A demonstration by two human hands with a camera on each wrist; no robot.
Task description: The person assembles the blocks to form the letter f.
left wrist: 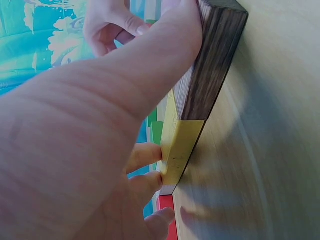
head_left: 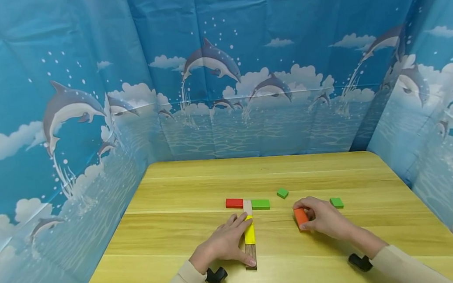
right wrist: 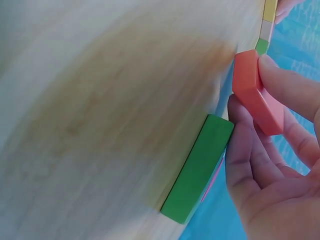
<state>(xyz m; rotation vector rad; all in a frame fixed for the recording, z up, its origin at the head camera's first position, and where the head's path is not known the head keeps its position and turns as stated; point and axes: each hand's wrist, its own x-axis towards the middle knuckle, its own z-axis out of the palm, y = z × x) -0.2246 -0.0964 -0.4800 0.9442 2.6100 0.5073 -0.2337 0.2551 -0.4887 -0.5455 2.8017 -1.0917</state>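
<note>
My left hand (head_left: 223, 243) lies over a row of flat wooden blocks, fingers loosely spread. Its thumb rests on the dark brown block (head_left: 250, 250) at the near end, while the fingertips touch the yellow part (head_left: 250, 236) of the row. Beyond the yellow comes a pale block (head_left: 247, 206), flanked by a red block (head_left: 234, 203) on the left and a long green block (head_left: 260, 205) on the right. Off to the right, my right hand (head_left: 328, 218) pinches an orange block (head_left: 300, 217) between thumb and fingers. In the right wrist view the orange block (right wrist: 252, 90) is tilted.
Two small green blocks lie on the wooden table (head_left: 190, 183): one green square (head_left: 282, 193) right of the row, another green piece (head_left: 336, 202) just beyond the right hand. A blue dolphin-print curtain (head_left: 249, 126) hangs around the table's back and sides.
</note>
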